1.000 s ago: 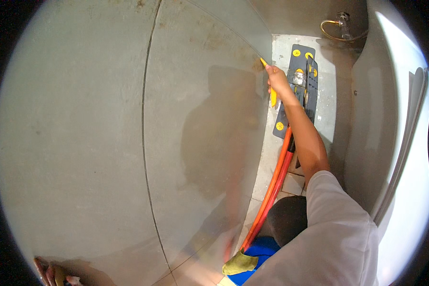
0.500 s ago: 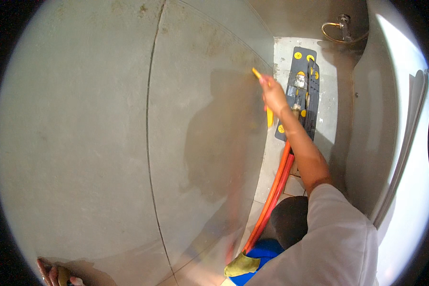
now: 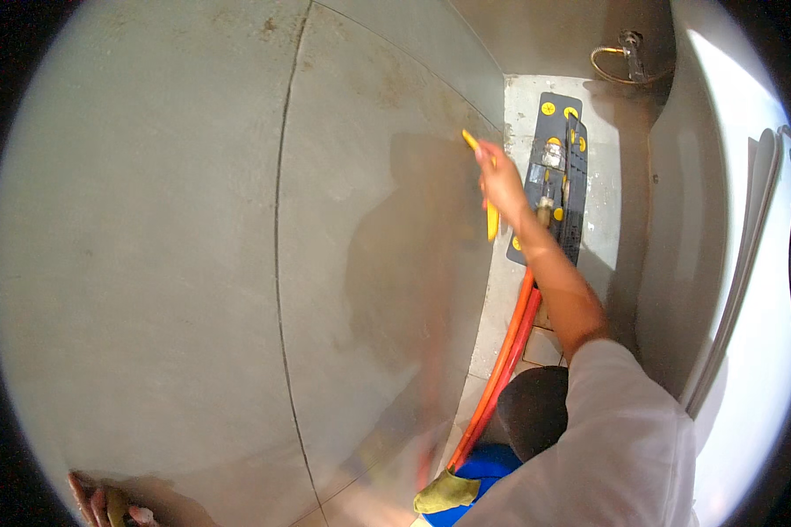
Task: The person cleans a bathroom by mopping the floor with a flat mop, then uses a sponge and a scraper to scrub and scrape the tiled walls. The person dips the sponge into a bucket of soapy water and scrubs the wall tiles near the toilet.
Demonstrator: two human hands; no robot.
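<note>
1. Right of centre in the frame, the right hand [image 3: 503,184] has its grip closed around a narrow yellow tool [image 3: 493,225], which sticks out above and below the fist beside the grey wall [image 3: 167,263].
2. Far lower left, the left hand [image 3: 95,504] shows an olive item [image 3: 116,507] among its fingers; I cannot tell whether it grips it.
3. Upper right, grey flat mop heads [image 3: 549,117] lie beyond the right hand.
4. Lower centre, an olive cloth [image 3: 446,492] touches a blue bucket [image 3: 490,463].

left hand [image 3: 98,508] cut off below, yellow tool [image 3: 493,224] partly hidden
</note>
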